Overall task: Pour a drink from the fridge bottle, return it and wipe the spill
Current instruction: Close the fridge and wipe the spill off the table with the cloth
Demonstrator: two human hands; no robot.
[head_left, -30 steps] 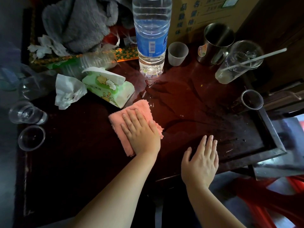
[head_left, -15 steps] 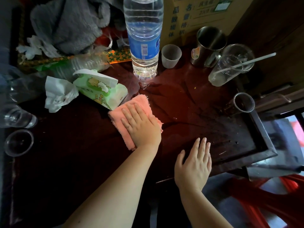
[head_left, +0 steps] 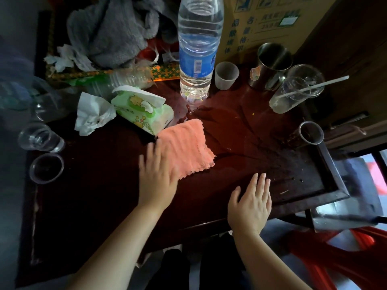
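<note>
Dark wood counter (head_left: 104, 206), glossy where wet by clear ribbed plastic bottle (head_left: 198, 49). Fluffy pink cloth (head_left: 186, 147) in front of bottle. Shiny metal mug (head_left: 270, 65) right of it; crumpled paper tissue (head_left: 92, 114) left.

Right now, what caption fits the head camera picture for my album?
Left hand at the pink cloth, right hand flat on the wet table, bottle behind.

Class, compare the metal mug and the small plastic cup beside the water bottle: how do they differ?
The metal mug is shiny, opaque and has a handle; the plastic cup is cloudy, see-through and handleless. The mug looks larger. Both stand upright, open-topped.
</note>
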